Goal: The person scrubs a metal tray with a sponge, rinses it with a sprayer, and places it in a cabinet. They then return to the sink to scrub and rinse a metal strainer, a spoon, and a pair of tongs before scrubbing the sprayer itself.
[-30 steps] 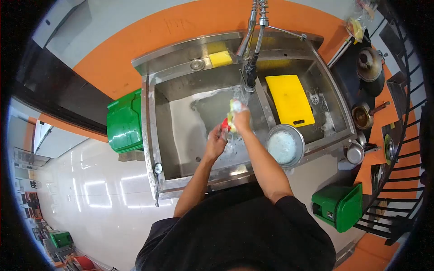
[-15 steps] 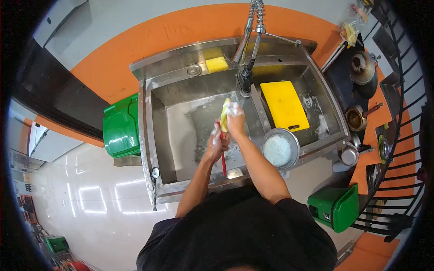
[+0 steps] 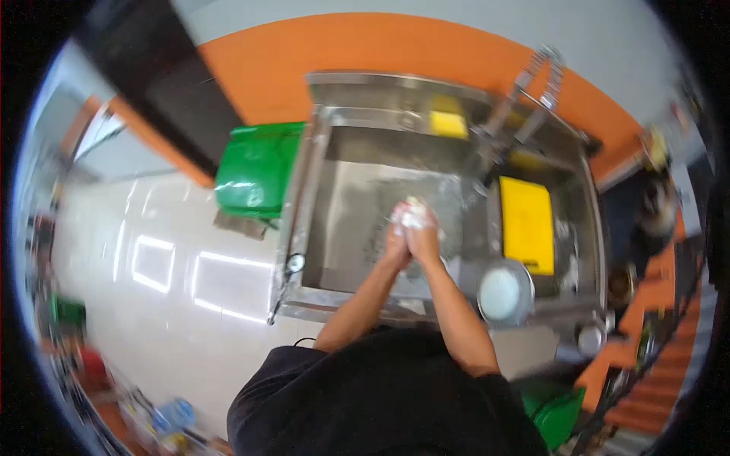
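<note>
Over the left sink basin (image 3: 353, 182), my two hands are pressed close together. My left hand (image 3: 396, 247) is closed around a slim red-handled tool (image 3: 404, 206); only a blurred bit of red shows at the fingertips, and its kind cannot be made out. My right hand (image 3: 423, 239) is closed on a yellow sponge (image 3: 414, 201), mostly covered by white suds and fingers. Nearest on the right stands a metal bowl (image 3: 526, 300) of foamy water. A yellow cutting board (image 3: 527, 228) leans in the right basin.
A spring-hose faucet (image 3: 494, 140) rises behind the basins. Another yellow sponge (image 3: 449, 125) lies on the back ledge. Green bins (image 3: 258, 171) stand left of the sink and at lower right. Pans (image 3: 591, 338) sit on the right side.
My view has swung, shifting the sink right in the frame. My hands have come together; the red handle, which stuck out below my left hand, now shows only near the fingertips.
</note>
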{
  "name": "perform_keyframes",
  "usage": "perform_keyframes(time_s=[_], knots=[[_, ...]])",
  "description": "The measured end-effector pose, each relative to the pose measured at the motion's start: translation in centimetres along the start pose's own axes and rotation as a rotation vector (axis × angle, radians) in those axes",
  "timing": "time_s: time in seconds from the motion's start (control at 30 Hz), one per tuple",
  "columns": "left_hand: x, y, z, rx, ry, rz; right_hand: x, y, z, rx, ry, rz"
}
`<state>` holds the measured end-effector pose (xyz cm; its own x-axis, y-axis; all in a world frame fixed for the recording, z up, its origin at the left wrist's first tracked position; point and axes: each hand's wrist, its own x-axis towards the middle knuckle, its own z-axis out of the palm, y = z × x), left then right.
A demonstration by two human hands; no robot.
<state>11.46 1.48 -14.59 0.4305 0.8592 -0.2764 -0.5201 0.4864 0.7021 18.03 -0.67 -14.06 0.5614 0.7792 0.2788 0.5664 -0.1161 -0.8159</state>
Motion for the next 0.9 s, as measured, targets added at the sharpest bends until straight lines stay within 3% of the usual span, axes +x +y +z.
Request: perform_keyframes(time_s=[0.03,0.07,0.1,0.17,0.23,0.27,0.3,0.4,0.43,0.53,0.63,0.67,0.73,0.77,0.83,0.9], knots=[[-0.9,1.2,0.8,-0.179,0.071,-0.126,-0.7,0.5,1.0,-0.019,-0.047,0.065],[-1.7,2.2,0.9,-0.011,0.073,-0.02,-0.7,2.3,1.7,0.026,-0.06,-0.035],[-0.4,0.3,-1.1,0.22,0.027,0.218,-1.2,1.4,1.4,0.118,-0.103,0.031],[2.2,-3.6,-4.9,0.706,0.12,0.735,-1.4,-1.5,0.9,-0.15,-0.168,0.163],[2.0,-2.3,-6.1,0.8,-0.016,0.507,-1.0,1.6,2.6,-0.1,-0.217,0.109],[0.2,-1.6,-4.8,0.514,0.003,0.6,-1.4,2.0,3.2,-0.009,-0.182,0.082],[-0.2,-1.0,-4.1,0.329,0.057,0.438,-1.3,2.0,3.7,0.072,-0.133,0.075],[0.1,-0.7,-5.9,0.259,0.068,0.407,-1.4,1.0,4.1,-0.053,-0.157,-0.023],[-1.4,1.0,-5.4,0.26,0.115,0.372,-2.1,-1.8,3.8,0.067,-0.208,0.074],[0.3,0.5,-7.3,0.06,0.171,0.514,-3.6,-3.5,2.6,0.058,-0.408,0.003],[-1.0,2.4,-6.7,-0.161,0.06,0.599,-3.7,1.7,3.8,0.135,-0.578,-0.081],[-1.9,2.7,-6.4,-0.167,0.063,0.603,-3.8,0.2,3.5,0.13,-0.582,-0.086],[-3.2,3.3,-6.0,0.336,0.145,0.499,-4.3,-3.0,3.5,0.384,-0.468,0.134],[-2.5,2.8,-6.2,0.062,0.002,0.519,-4.2,-1.4,3.5,0.384,-0.465,0.129],[-2.4,3.2,-7.5,0.107,-0.014,0.521,-4.7,2.4,3.3,0.197,-0.545,-0.256],[-2.8,3.2,-8.4,0.083,-0.005,0.4,-5.0,1.8,2.2,0.162,-0.612,-0.229]])
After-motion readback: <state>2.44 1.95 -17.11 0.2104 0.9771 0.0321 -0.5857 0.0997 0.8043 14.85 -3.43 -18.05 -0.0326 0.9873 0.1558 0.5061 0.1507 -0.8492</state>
